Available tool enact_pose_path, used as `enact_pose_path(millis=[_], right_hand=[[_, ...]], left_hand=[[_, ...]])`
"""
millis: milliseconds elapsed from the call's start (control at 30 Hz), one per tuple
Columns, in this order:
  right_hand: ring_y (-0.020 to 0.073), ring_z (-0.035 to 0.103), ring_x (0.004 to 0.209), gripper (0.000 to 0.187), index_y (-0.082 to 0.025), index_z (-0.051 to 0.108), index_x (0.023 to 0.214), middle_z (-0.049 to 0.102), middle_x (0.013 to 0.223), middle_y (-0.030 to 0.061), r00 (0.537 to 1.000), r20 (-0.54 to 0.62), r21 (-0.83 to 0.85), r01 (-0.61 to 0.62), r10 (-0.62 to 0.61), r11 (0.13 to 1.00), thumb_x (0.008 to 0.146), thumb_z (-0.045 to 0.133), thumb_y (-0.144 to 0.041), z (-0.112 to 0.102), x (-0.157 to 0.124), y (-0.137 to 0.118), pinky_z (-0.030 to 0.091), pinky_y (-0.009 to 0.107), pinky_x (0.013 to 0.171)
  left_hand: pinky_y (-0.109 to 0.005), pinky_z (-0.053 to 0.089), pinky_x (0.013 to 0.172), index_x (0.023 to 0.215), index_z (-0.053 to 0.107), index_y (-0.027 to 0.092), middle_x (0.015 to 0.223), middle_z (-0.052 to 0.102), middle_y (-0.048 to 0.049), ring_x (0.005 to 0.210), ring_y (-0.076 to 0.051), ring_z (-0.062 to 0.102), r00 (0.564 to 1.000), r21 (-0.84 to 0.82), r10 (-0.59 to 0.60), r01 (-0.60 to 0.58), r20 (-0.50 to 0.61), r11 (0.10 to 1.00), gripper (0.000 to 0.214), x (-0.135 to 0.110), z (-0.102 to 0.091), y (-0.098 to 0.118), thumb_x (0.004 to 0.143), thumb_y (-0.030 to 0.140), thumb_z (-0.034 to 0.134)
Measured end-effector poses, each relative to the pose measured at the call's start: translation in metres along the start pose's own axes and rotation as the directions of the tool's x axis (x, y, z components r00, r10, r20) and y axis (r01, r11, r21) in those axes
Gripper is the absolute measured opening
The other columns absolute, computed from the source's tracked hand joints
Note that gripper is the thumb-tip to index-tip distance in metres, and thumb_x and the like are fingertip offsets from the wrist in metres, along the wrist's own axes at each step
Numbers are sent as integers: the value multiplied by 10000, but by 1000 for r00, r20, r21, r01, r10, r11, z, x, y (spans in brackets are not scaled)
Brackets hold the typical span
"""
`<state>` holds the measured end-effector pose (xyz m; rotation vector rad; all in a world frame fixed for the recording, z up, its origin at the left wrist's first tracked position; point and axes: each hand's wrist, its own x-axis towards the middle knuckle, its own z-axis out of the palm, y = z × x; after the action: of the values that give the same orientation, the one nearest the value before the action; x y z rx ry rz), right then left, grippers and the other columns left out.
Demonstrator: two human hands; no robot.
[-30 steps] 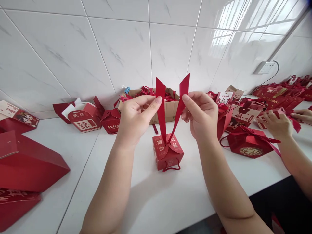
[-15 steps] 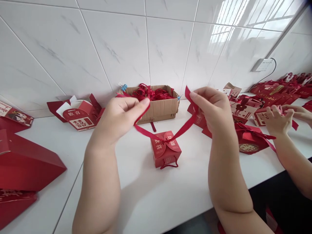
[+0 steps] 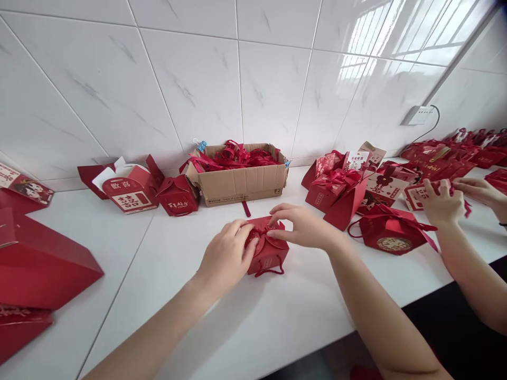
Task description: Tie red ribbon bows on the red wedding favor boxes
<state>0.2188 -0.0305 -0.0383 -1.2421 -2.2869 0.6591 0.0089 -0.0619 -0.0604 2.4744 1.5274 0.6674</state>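
Red gift box (image 3: 271,257) beneath fingers (image 3: 282,214) of left hand (image 3: 226,257) and right hand (image 3: 303,228)

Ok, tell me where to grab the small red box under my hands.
Grip the small red box by its two opposite side walls, low down, coming from above. The walls are flat and upright, while the top is curved flaps tied with a ribbon knot that would likely crush. The cord handle on the near face could also serve.

Bright, even daylight, sharp throughout

Window glare streaks the glossy wall tiles (image 3: 396,31) at far right; soft shadows fall near the arms; straight lines bow toward the edges.
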Motion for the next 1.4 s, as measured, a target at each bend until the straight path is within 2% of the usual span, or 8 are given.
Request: enact_pose_path(millis=[100, 267, 400, 500, 600, 733, 1167, 1400], right_hand=[[237, 565, 1157, 155, -216, 652, 892, 604, 1216, 91, 998, -45, 242, 47, -37, 969, 808, 651, -347, 22, 2, 10, 510, 365, 881], [251, 517, 1205, 209, -208, 558, 769, 558, 1234, 99, 996, -82, 372, 53, -25, 927, 791, 670, -384, 52, -1, 7, 505, 380, 871], [259, 492, 1226, 259, -209, 502, 719, 507, 1300, 100, 990, -140, 410, 45, 14, 911, 829, 627, -407, 67, -9, 4, 438, 432, 979], [254, 471, 1251, 249, -210, 529, 725, 471, 1346, 92, 991, -128, 436, 30, 29, 899, 861, 592, -408, 70, -14, 3, 414, 418, 1009], [237, 433, 1297, 259, -209, 554, 713, 470, 1352, 85, 994, -104, 475, 27, 25, 880, 893, 554, -395, 70, -16, 1, 406, 379, 1021], [224, 466, 1273, 277, -201, 546, 685, 504, 1322, 89, 994, -111, 510, 38, 23, 859, 899, 555, -377, 70, -15, 0, 416, 357, 1007], [241, 524, 1195, 288, -203, 526, 654, 572, 1265, 72, 990, -138, 445, 67, -6, 893, 891, 570, -362, 60, -15, 8, 427, 399, 985], [148, 499, 715, 297, -201, 541, 656, 469, 816, 28, 978, -199, 352, 12, 63, 936, 851, 612, -413, 64, -14, 7, 463, 305, 655]], left_hand=[[-378, 475, 1016, 1292, 503, 248, 1416, 458, -67, 1294, -227, 460, 989, -324, -133, 106, -63, 940, 367, -27, 18, -18, 965, 336, 361], [-329, 512, 957, 1174, 576, 272, 1373, 470, -64, 1296, -226, 452, 961, -581, -267, 177, -71, 794, 284, -48, 16, -30, 928, 348, 456], [-289, 535, 779, 1067, 522, 230, 1113, 546, -66, 897, -156, 595, 896, -653, -428, 253, -120, 713, 220, -48, 16, -27, 877, 340, 534], [-226, 450, 569, 917, 480, 217, 820, 512, 16, 600, -92, 478, 876, -725, -483, 323, -15, 608, 196, -48, 14, -24, 853, 382, 565], [-219, 334, 495, 692, 425, 198, 615, 390, 50, 528, -92, 362, 886, -758, -449, 371, 116, 536, 331, -50, 9, -22, 879, 459, 510], [-240, 291, 516, 589, 383, 187, 579, 325, 46, 541, -100, 311, 887, -729, -437, 399, 151, 557, 420, -53, 6, -24, 869, 460, 537], [-288, 451, 700, 584, 495, 188, 807, 592, -23, 747, -155, 551, 924, -698, -383, 282, 12, 658, 327, -55, 1, -35, 839, 363, 599], [-325, 504, 868, 564, 511, 189, 1124, 652, -80, 1076, -230, 605, 923, -662, -378, 234, -80, 712, 322, -55, 0, -38, 828, 338, 622]])
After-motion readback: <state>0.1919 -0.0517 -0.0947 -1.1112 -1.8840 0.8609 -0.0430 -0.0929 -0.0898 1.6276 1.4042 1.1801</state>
